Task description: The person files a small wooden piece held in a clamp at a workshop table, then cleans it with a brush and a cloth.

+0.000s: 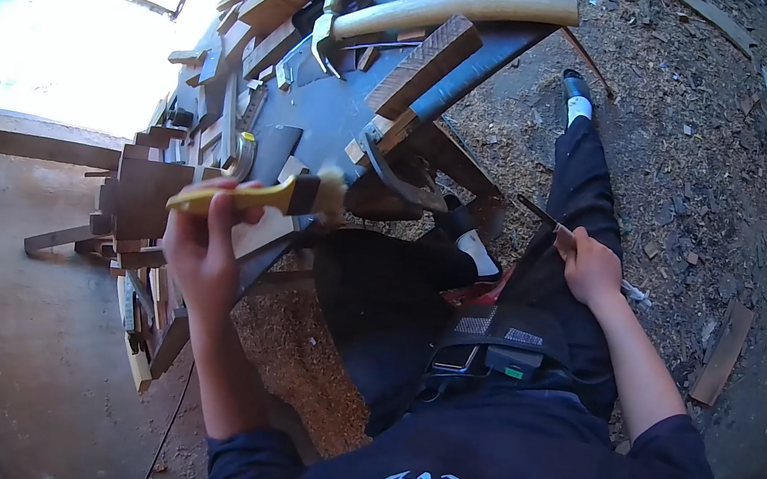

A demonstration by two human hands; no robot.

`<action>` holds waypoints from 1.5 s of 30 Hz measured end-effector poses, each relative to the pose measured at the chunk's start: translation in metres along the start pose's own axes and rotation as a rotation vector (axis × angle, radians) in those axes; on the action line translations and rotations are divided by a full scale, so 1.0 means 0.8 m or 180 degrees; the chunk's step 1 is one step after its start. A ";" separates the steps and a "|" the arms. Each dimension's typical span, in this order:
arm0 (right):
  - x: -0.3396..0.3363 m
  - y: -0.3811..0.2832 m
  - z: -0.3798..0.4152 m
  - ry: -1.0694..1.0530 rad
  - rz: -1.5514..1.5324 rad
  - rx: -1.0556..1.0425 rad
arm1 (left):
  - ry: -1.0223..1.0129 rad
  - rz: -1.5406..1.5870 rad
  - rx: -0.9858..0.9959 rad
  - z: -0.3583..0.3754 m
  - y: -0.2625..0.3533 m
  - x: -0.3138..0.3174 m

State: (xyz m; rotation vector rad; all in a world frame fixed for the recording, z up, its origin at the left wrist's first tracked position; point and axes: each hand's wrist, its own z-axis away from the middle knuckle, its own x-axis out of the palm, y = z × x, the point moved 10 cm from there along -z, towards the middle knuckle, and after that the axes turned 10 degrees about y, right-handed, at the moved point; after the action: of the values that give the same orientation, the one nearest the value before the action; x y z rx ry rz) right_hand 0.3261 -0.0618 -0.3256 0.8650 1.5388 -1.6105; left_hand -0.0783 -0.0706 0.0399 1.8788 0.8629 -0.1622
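Note:
A paintbrush with a yellow handle [253,199] is held in my left hand [205,245], its pale bristles pointing right over the bench edge. My right hand [592,266] is closed around the light end of a thin dark tool [538,212], beside my right thigh; what kind of tool it is cannot be made out. On the dark workbench [323,113] lies a claw hammer [452,14] with a pale wooden handle. Near it a wood block [425,66] rests at the bench edge, above a curved metal piece [395,172].
Wood offcuts [275,8] are piled along the bench's far side, with more stacked wood [147,200] at the left. Shavings cover the ground [688,179] at the right, where a loose board [722,352] lies. A cable [169,427] runs along the floor at lower left.

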 end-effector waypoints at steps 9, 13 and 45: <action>-0.003 -0.005 0.001 0.0000 0.0080 -0.0018 | 0.0241 -0.0519 0.2256 0.058 0.159 0.057; -0.003 -0.005 0.003 0.0034 0.0115 -0.0007 | -0.0354 -0.0605 0.2731 0.055 0.165 0.140; -0.007 -0.009 0.000 -0.0088 0.0134 0.0102 | 0.1491 -0.0671 0.0842 0.121 0.046 0.040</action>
State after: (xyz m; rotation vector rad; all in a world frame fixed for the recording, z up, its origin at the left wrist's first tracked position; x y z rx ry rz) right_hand 0.3227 -0.0617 -0.3169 0.8834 1.4700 -1.6144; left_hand -0.0070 -0.1446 0.0065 2.1068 1.4178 0.0426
